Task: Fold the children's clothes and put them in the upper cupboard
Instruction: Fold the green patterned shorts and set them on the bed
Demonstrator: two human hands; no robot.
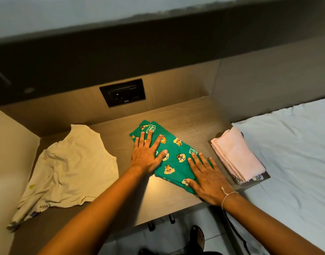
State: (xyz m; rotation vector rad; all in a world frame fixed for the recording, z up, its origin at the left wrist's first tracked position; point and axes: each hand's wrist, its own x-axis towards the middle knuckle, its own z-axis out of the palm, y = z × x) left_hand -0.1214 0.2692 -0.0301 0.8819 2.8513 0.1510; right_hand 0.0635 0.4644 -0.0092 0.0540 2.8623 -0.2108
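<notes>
Green children's trousers with a cartoon chipmunk print lie folded lengthwise on the wooden desk. My left hand rests flat on their far end, fingers spread. My right hand presses flat on the near end, a thin string bracelet at its wrist. To the left lies an unfolded cream sleeveless top, spread out and wrinkled. On the right edge of the desk sits a stack of folded clothes topped by a pink garment.
A dark socket plate sits in the back panel. A dark cupboard runs overhead. A bed with a white sheet adjoins the desk on the right. Below the desk edge a sandalled foot shows on the tiled floor.
</notes>
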